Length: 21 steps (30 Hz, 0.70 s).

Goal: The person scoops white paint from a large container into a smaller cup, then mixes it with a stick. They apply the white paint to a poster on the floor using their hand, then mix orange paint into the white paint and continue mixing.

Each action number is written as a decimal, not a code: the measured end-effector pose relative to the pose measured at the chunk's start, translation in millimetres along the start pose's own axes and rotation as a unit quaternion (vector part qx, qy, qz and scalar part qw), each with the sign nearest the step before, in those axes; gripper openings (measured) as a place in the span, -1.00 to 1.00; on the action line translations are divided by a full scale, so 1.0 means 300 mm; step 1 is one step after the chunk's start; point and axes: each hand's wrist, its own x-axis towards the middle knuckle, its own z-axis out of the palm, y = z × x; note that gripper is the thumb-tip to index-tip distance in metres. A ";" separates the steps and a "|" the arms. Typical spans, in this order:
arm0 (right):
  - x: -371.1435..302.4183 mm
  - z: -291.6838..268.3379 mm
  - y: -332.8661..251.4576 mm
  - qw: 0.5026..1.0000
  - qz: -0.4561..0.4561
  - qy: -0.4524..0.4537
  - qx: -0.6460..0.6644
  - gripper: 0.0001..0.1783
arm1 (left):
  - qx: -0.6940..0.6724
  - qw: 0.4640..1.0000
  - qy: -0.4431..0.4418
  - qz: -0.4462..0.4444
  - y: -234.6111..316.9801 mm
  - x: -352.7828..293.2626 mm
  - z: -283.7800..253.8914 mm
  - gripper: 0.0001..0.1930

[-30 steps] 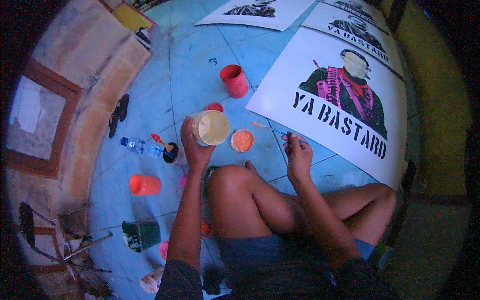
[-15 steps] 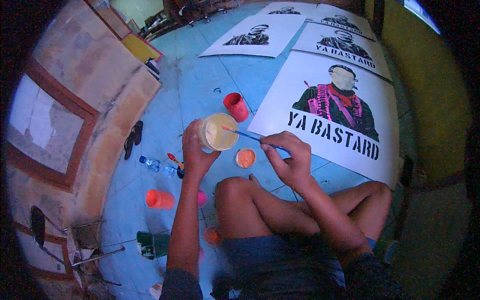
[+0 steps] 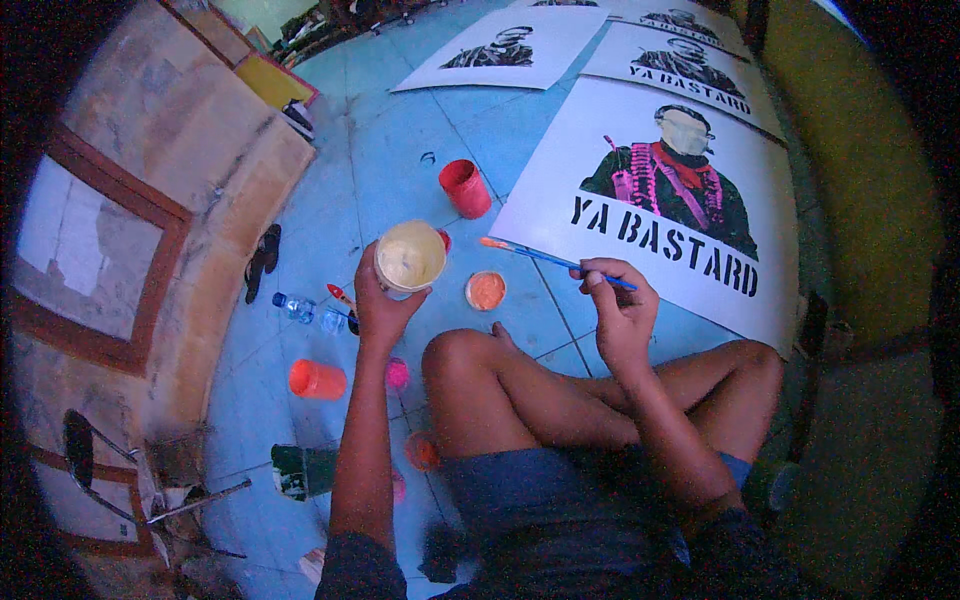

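My left hand is closed round a tub of cream-coloured paint, its open top tilted toward me. In my right hand is a thin blue paintbrush, pinched between thumb and fingers. The orange-tinted bristles point left and stand apart from the tub. Just right of the tub, a small round lid with orange paint lies on the floor. Beyond the brush is a large white poster with a stencilled figure in black, pink and red, a cream face patch and black lettering below.
A red paint pot stands past the tub. Left of my forearm are an orange pot, a clear bottle, a red-tipped brush and a dark green container. More posters lie farther off. A wooden-framed panel is at left.
The brush has left the tub's mouth and moved right with my right hand. My left hand and the tub have shifted slightly left. The view has tilted a little downward.
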 end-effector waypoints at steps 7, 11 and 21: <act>0.020 -0.009 0.528 0.981 0.170 0.076 0.058 -0.87 | -0.112 0.990 0.060 -0.056 -0.219 -0.089 0.150 -0.16; 0.001 0.003 0.766 0.960 0.263 0.087 0.032 -0.85 | -0.137 0.986 0.028 -0.092 -0.270 -0.089 0.250 -0.17; -0.042 0.073 0.942 0.920 0.363 0.127 0.070 -0.80 | -0.125 0.971 0.084 -0.186 -0.552 -0.165 0.462 -0.07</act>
